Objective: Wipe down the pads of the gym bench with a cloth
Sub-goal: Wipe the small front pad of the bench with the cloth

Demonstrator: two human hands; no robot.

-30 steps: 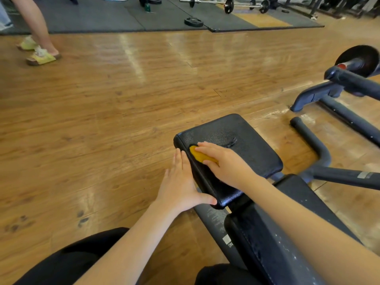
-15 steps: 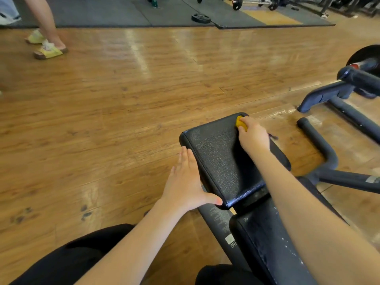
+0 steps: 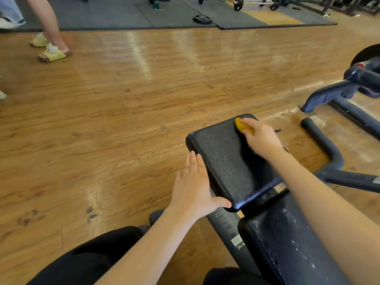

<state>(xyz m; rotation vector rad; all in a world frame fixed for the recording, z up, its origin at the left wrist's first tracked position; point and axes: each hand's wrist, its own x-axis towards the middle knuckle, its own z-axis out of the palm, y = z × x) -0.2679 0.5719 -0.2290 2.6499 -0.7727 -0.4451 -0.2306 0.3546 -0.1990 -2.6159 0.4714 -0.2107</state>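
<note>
The black seat pad (image 3: pixel 224 159) of the gym bench lies in front of me, with the longer back pad (image 3: pixel 287 243) below it, speckled with white marks. My right hand (image 3: pixel 260 137) presses a yellow cloth (image 3: pixel 241 125) onto the far right corner of the seat pad; only the cloth's edge shows past my fingers. My left hand (image 3: pixel 194 188) rests flat against the pad's left side, fingers straight, thumb at the near corner, holding nothing.
The bench's dark metal frame and foot tube (image 3: pixel 327 145) run to the right. Another machine's base (image 3: pixel 329 95) stands at the far right. A person's legs in yellow sandals (image 3: pixel 52 54) are at the far left. Weight plates (image 3: pixel 202 19) and barbells lie on black mats beyond.
My right hand slid the yellow cloth from the near left part of the seat pad to its far right corner. My left hand stayed against the pad's side.
</note>
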